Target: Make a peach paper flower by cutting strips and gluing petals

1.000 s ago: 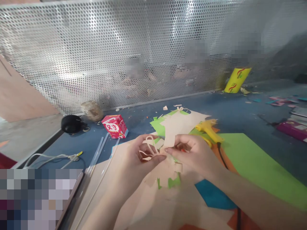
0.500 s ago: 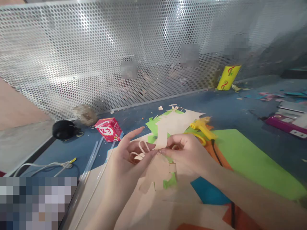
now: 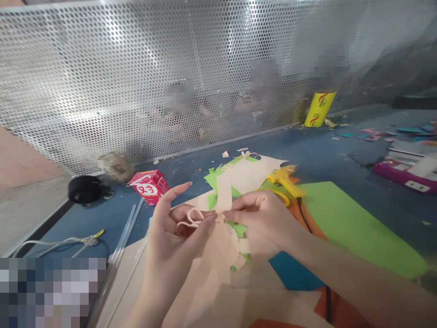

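Note:
Between my two hands is a pale cream paper strip (image 3: 225, 193), its broad end standing up above my fingertips. My left hand (image 3: 180, 232) pinches it with thumb and fingers, index finger raised, and thin curled paper loops (image 3: 195, 215) stick out at those fingers. From the other side, my right hand (image 3: 262, 212) grips the strip's lower edge between thumb and index finger. Just below hangs a cream piece with a notched edge (image 3: 235, 248), partly hidden. Small green paper scraps (image 3: 240, 229) show beside it. Large cream paper (image 3: 252, 298) lies beneath.
A yellow glue gun (image 3: 285, 181) with a black cord lies beyond my right hand, on green sheet (image 3: 355, 223) and orange paper. A red box (image 3: 149, 187), clear sticks (image 3: 124, 232) and a white cable (image 3: 58, 241) lie left. A perforated metal screen (image 3: 136, 82) stands behind.
The strip and both hands shift slightly left in view, along with the whole scene. The notched cream piece below now shows more, and the green scraps show less.

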Tool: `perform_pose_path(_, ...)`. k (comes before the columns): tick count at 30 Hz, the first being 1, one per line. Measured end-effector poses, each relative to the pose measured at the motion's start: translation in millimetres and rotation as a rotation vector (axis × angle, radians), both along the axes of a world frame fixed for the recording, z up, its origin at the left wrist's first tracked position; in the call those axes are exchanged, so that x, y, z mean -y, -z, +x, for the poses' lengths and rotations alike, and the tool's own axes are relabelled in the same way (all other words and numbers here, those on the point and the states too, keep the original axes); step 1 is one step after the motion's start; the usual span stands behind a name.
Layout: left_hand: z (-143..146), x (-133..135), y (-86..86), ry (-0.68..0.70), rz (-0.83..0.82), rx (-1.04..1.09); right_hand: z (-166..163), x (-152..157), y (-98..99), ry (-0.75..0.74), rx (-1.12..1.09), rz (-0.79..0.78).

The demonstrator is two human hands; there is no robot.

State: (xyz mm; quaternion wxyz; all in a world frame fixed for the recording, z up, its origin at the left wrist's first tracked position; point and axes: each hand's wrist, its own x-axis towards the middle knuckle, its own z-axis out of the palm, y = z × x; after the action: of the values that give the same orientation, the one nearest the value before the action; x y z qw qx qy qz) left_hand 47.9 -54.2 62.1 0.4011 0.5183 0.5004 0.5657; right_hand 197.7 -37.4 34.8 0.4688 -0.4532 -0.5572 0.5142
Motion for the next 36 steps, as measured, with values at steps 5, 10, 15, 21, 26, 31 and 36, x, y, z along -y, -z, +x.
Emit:
perform_pose_path(5, -1.9, -0.8, 0.2, 0.002, -0.018, -0.029, 0.2, -0.8, -1.0, 0.021, 0.036, 0.010)
perform_pose_path(10, -2.7, -2.2, 2.3, 0.006, 0.000, -0.064, -1.2, 0.2, -0.3, -0.016, 0.084, 0.075)
perform_pose_path(15, -1.6, -3.2, 4.9, 0.044, -0.053, -0.040, -3.2, 1.0, 1.9, 0.057, 0.047, 0.070)
perform_pose_path(21, -3.0, -6.1, 7.7, 0.123, -0.091, -0.077, -0.1, 0.7, 0.3, 0.035, 0.019, 0.102)
perform_pose_path(26, -6.3, -9.4, 11.2, 0.177, -0.110, -0.123, 0.0, 1.3, -0.8, -0.070, 0.020, 0.094)
perform_pose_path(31, -5.5, -9.3, 14.5, 0.209, -0.085, -0.107, 0.2, 2.1, 3.3, -0.025, 0.165, 0.156)
perform_pose_path(36, -4.3, -7.1, 13.7, 0.229, -0.094, -0.183, -0.5, -0.4, 7.3, 0.020, 0.196, 0.165)
